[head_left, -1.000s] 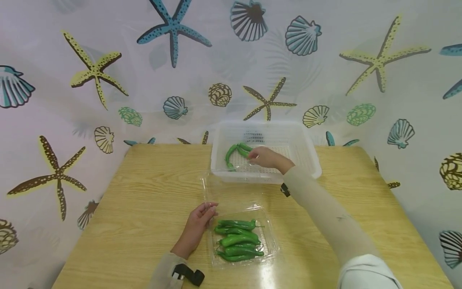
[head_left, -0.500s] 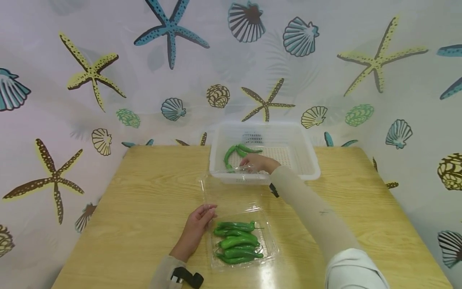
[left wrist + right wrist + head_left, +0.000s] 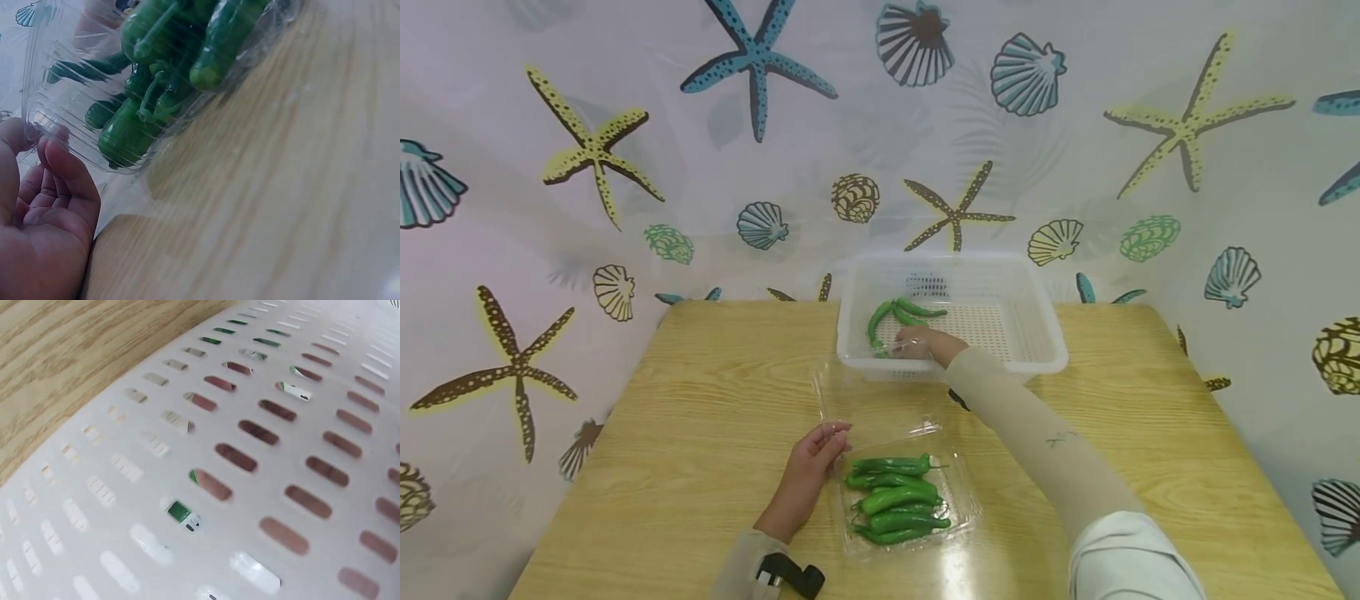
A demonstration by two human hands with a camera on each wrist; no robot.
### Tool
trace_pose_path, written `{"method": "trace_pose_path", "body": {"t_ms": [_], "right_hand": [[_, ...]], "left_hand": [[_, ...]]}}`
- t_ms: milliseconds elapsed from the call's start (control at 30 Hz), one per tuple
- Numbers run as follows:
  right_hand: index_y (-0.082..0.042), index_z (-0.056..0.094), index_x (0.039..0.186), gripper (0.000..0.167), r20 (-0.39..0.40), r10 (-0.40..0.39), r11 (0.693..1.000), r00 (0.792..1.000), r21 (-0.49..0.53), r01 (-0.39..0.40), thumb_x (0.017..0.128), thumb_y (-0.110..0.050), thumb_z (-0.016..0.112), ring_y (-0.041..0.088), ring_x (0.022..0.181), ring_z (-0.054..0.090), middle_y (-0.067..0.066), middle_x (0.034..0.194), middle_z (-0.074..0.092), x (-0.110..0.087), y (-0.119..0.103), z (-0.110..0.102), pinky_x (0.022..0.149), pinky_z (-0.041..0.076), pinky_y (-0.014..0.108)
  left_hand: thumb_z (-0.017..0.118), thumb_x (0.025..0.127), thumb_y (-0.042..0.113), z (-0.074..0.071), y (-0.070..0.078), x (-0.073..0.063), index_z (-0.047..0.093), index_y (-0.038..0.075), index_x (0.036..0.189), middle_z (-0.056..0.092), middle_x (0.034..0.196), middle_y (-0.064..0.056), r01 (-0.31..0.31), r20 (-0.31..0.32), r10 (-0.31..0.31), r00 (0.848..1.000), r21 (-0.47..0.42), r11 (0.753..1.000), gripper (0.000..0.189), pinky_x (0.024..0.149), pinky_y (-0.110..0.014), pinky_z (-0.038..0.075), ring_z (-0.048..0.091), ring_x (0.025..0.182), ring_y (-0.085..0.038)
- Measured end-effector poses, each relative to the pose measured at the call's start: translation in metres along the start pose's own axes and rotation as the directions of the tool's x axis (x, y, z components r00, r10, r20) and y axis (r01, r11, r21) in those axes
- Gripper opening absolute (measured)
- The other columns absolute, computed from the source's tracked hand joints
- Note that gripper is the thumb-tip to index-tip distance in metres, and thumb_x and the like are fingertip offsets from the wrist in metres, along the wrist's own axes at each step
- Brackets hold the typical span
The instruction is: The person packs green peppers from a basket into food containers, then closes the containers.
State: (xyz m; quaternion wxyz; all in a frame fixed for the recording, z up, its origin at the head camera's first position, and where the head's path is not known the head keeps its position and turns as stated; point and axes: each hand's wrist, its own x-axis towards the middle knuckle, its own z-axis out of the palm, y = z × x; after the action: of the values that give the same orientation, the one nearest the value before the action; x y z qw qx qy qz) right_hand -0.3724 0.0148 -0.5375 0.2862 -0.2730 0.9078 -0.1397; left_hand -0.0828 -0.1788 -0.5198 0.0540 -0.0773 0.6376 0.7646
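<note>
A clear plastic clamshell box [image 3: 966, 492] lies on the table with its lid [image 3: 880, 396] folded back toward the basket. Several green chili peppers [image 3: 898, 500] lie side by side in it. My left hand [image 3: 808, 467] pinches the box's left edge between thumb and fingers, as the left wrist view shows. Beyond it, my right hand [image 3: 917, 342] reaches down inside a white slotted basket [image 3: 1048, 333], beside a few green chilies [image 3: 880, 321]. Its fingertips are hidden behind the lid and basket wall. Through the slots, the right wrist view shows fingers with bits of green near them.
The basket stands at the back of the wooden table [image 3: 715, 392], near the patterned backdrop [image 3: 820, 125]. Its front wall stands between the box and the chilies inside, and the raised lid edge overlaps that wall in the head view.
My right hand has moved left and toward me, lower inside the basket, uncovering a chili behind it. My left hand stays on the box edge.
</note>
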Motion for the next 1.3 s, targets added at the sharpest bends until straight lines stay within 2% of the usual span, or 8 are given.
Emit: {"method": "trace_pose_path", "body": {"t_ms": [100, 267, 500, 733, 867, 1033, 1233, 1300], "right_hand": [[-0.013, 0.045, 0.137, 0.06, -0.003, 0.006, 1.0, 1.0, -0.008, -0.006, 0.092, -0.053, 0.045, 0.031, 0.13, 0.033, 0.009, 0.143, 0.038, 0.028, 0.021, 0.011, 0.104, 0.026, 0.046], [-0.016, 0.047, 0.136, 0.06, 0.023, 0.055, 0.997, 0.998, 0.05, -0.056, 0.088, -0.051, 0.053, 0.031, 0.132, 0.031, 0.006, 0.145, 0.036, -0.001, -0.004, -0.002, 0.105, 0.024, 0.05], [-0.017, 0.048, 0.135, 0.065, 0.012, 0.013, 0.999, 1.0, 0.031, -0.013, 0.085, -0.06, 0.051, 0.031, 0.13, 0.032, 0.006, 0.144, 0.037, 0.015, 0.011, 0.008, 0.103, 0.026, 0.048], [-0.01, 0.043, 0.139, 0.049, 0.064, 0.159, 0.983, 0.985, 0.076, -0.164, 0.095, -0.032, 0.046, 0.031, 0.133, 0.028, 0.01, 0.146, 0.033, -0.081, -0.075, -0.032, 0.107, 0.02, 0.046], [-0.008, 0.039, 0.14, 0.049, 0.051, 0.155, 0.986, 0.987, 0.06, -0.158, 0.097, -0.031, 0.043, 0.029, 0.134, 0.027, 0.01, 0.147, 0.031, -0.1, -0.088, -0.037, 0.108, 0.02, 0.043], [-0.005, 0.045, 0.135, 0.045, 0.03, 0.102, 0.994, 0.994, 0.047, -0.103, 0.097, -0.028, 0.047, 0.029, 0.128, 0.037, 0.012, 0.139, 0.043, -0.09, -0.082, -0.037, 0.106, 0.026, 0.042], [-0.01, 0.062, 0.112, 0.046, -0.06, -0.034, 0.999, 0.998, 0.01, 0.034, 0.088, -0.048, 0.057, 0.023, 0.104, 0.055, 0.006, 0.11, 0.06, -0.019, -0.018, -0.011, 0.092, 0.04, 0.038], [-0.008, 0.061, 0.115, 0.043, -0.056, 0.01, 1.0, 0.998, 0.022, -0.009, 0.089, -0.042, 0.057, 0.025, 0.108, 0.053, 0.008, 0.115, 0.059, -0.029, -0.029, -0.016, 0.096, 0.038, 0.039]], "left_hand": [[0.059, 0.092, 0.03, -0.001, 0.001, 0.0, 0.057, 0.001, 0.119, 0.059, 0.099, -0.014, 0.015, 0.002, -0.015, 1.0, -0.011, 1.0, 0.04, 0.065, -0.02, 0.044, 0.055, 0.086, -0.016], [0.055, 0.095, 0.024, 0.0, 0.011, -0.004, 0.054, -0.002, 0.122, 0.058, 0.104, -0.02, 0.031, 0.032, -0.03, 0.999, -0.012, 0.999, 0.038, 0.066, -0.022, 0.044, 0.054, 0.088, -0.017], [0.054, 0.096, 0.024, 0.005, 0.025, -0.012, 0.052, -0.004, 0.123, 0.056, 0.105, -0.023, 0.032, 0.043, -0.033, 0.999, 0.014, 0.999, 0.039, 0.065, -0.022, 0.043, 0.053, 0.084, -0.016], [0.054, 0.096, 0.024, 0.004, 0.025, -0.011, 0.052, -0.005, 0.123, 0.058, 0.098, -0.015, 0.027, 0.045, -0.027, 0.999, 0.008, 1.0, 0.04, 0.064, -0.022, 0.043, 0.05, 0.079, -0.015], [0.054, 0.096, 0.024, 0.004, 0.025, -0.01, 0.051, -0.005, 0.124, 0.059, 0.096, -0.011, 0.022, 0.05, -0.023, 0.999, 0.01, 1.0, 0.04, 0.064, -0.022, 0.042, 0.049, 0.078, -0.014], [0.054, 0.096, 0.022, 0.004, 0.026, -0.011, 0.051, -0.005, 0.124, 0.058, 0.098, -0.014, 0.03, 0.042, -0.03, 0.999, -0.002, 1.0, 0.039, 0.065, -0.022, 0.042, 0.051, 0.083, -0.017], [0.055, 0.095, 0.024, 0.003, 0.02, -0.008, 0.053, -0.003, 0.122, 0.057, 0.101, -0.019, 0.021, 0.03, -0.021, 0.999, -0.007, 1.0, 0.038, 0.066, -0.022, 0.043, 0.052, 0.085, -0.018], [0.057, 0.094, 0.029, 0.001, 0.012, -0.005, 0.055, 0.0, 0.121, 0.058, 0.1, -0.017, 0.013, 0.022, -0.013, 1.0, -0.008, 1.0, 0.04, 0.066, -0.022, 0.043, 0.052, 0.082, -0.016]]}}
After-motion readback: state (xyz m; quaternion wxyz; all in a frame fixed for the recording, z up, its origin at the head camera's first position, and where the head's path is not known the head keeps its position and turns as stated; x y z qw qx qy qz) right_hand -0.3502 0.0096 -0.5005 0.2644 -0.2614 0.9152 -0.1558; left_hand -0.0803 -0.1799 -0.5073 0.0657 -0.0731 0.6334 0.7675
